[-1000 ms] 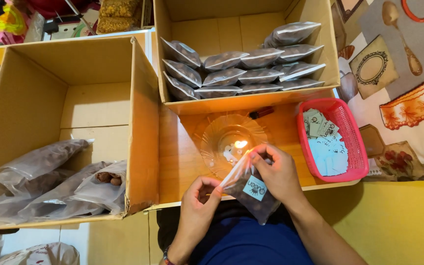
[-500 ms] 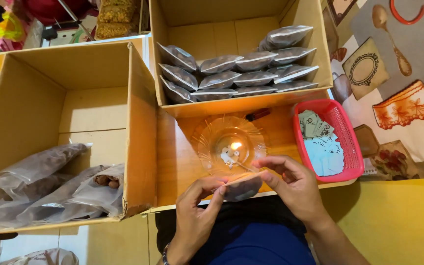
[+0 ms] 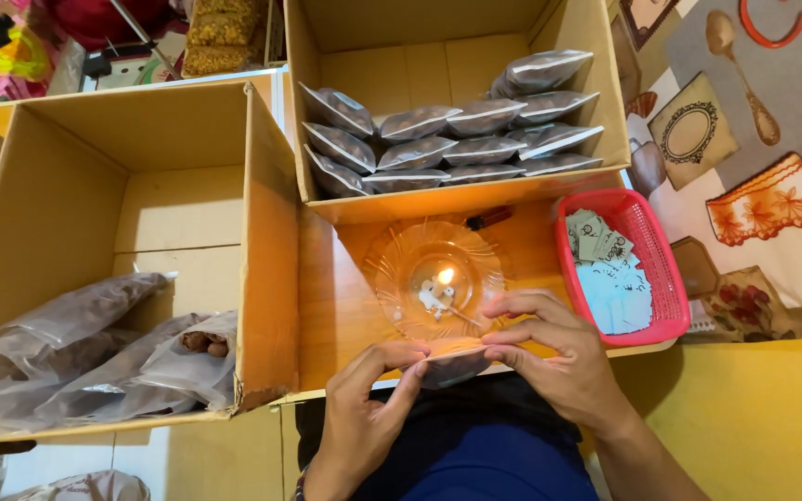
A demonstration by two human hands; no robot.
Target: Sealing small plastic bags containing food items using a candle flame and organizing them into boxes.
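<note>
Left hand: we are seeing the left hand (image 3: 364, 417) pinching the left end of a small clear pouch (image 3: 452, 364), thumb and fingers closed together on its top edge.
Right hand: the right hand (image 3: 554, 357) is gripping the right end of the same edge, with the fingertips (image 3: 494, 353) pressed onto it and the upper fingers lying stretched out above.
Pouch: we are finding it stretched flat between both hands at the near edge of the wooden table (image 3: 336, 297), just in front of the glass dish; dark contents are showing through, and its lower part is hanging below the table edge over the lap.
Glass dish: a clear ribbed dish (image 3: 433, 274) is sitting just beyond the hands, with a small flame burning at its middle and a few white bits lying beside it.
Red basket: a red basket (image 3: 647, 237) is standing right of the dish, holding pale blue and grey paper tags (image 3: 610, 269).
Far box: an open cardboard box (image 3: 457, 199) is holding rows of filled pouches (image 3: 447, 139).
Left box: a larger box (image 3: 266, 241) is holding loose plastic bags (image 3: 95, 353) of brown contents.
</note>
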